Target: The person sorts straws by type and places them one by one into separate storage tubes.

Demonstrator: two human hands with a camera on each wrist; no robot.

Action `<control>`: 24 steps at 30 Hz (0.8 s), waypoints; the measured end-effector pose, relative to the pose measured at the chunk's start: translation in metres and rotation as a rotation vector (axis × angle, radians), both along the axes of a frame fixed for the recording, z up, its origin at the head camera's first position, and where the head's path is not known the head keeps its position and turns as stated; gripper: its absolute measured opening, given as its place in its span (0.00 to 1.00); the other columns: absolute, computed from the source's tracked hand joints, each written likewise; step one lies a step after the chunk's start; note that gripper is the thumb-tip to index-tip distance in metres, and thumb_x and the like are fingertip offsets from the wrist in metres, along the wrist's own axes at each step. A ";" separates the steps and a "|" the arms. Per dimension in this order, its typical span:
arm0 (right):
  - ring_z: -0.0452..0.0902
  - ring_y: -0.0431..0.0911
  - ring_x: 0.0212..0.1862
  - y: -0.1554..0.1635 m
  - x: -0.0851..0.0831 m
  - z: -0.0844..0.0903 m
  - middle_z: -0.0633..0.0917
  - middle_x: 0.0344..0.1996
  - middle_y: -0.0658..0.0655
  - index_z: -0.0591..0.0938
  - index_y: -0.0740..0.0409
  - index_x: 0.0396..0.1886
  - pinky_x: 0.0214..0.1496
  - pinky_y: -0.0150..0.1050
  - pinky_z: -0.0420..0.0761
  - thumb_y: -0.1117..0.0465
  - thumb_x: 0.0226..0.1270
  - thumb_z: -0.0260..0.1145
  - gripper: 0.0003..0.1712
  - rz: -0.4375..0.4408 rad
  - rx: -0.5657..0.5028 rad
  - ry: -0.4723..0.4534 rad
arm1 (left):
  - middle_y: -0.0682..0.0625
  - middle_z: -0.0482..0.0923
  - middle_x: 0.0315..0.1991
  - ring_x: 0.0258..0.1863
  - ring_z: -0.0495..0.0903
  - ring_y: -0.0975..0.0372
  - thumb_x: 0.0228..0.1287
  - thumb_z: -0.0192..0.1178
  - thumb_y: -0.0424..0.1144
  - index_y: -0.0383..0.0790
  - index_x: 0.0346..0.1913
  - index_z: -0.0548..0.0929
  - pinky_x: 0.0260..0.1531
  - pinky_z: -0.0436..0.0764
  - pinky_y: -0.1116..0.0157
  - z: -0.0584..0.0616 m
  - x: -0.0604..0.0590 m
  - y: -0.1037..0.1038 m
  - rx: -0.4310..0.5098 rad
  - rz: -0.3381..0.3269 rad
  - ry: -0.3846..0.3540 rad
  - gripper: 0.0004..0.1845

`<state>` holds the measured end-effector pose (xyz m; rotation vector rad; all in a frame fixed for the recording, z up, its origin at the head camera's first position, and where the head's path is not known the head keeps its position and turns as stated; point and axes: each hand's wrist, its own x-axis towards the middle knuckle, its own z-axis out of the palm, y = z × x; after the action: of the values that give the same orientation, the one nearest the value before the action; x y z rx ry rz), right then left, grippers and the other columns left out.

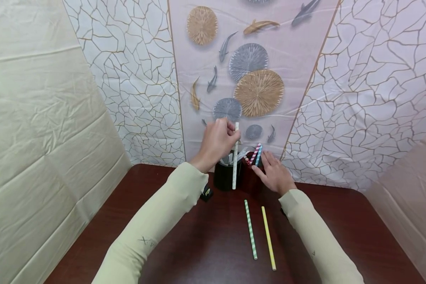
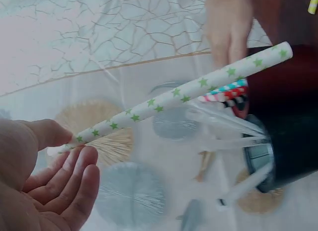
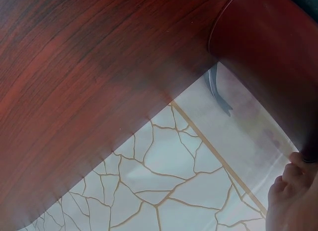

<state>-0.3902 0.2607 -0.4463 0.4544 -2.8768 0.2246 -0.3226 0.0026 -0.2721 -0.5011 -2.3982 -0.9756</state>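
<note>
My left hand [image 1: 218, 138] pinches a white paper straw with green stars [image 2: 159, 103] near its upper end. In the head view the straw hangs upright in front of a black cup [image 1: 221, 177]. White and clear sticks [image 2: 248, 184] poke out of that cup. Beside it stands a dark red cup [image 3: 268, 57] with several patterned straws, among them a blue one [image 1: 258, 155] and a pink striped one [image 1: 254, 154]. My right hand [image 1: 277, 173] holds this cup from the right, thumb at the near side and fingers at the rim.
A green striped straw [image 1: 250, 230] and a yellow straw [image 1: 268, 238] lie on the dark wooden table [image 1: 198, 244] toward the front. A small black object [image 1: 206, 193] sits left of the black cup. Behind the cups hangs a patterned cloth [image 1: 220, 59].
</note>
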 end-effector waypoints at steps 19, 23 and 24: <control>0.49 0.65 0.85 -0.001 0.000 0.000 0.53 0.85 0.70 0.50 0.67 0.86 0.85 0.61 0.56 0.28 0.83 0.38 0.53 -0.003 -0.017 -0.005 | 0.50 0.92 0.37 0.37 0.91 0.63 0.73 0.68 0.41 0.39 0.43 0.88 0.44 0.86 0.67 0.020 -0.008 0.039 0.094 0.017 0.149 0.08; 0.50 0.65 0.85 -0.001 0.000 0.000 0.54 0.85 0.70 0.52 0.67 0.85 0.85 0.61 0.57 0.29 0.84 0.40 0.52 0.001 -0.023 0.013 | 0.50 0.92 0.37 0.37 0.91 0.62 0.73 0.68 0.40 0.39 0.42 0.88 0.43 0.86 0.67 0.016 -0.014 0.045 0.114 0.006 0.136 0.07; 0.50 0.65 0.85 -0.001 0.000 -0.001 0.54 0.84 0.70 0.52 0.67 0.85 0.85 0.61 0.57 0.30 0.84 0.40 0.52 0.001 -0.023 0.015 | 0.50 0.92 0.37 0.37 0.91 0.62 0.73 0.68 0.39 0.39 0.42 0.88 0.43 0.86 0.67 0.014 -0.015 0.047 0.114 0.005 0.133 0.06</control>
<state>-0.3905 0.2601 -0.4473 0.4511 -2.8564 0.2526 -0.3375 0.0497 -0.2584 -0.5011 -2.2107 -1.0368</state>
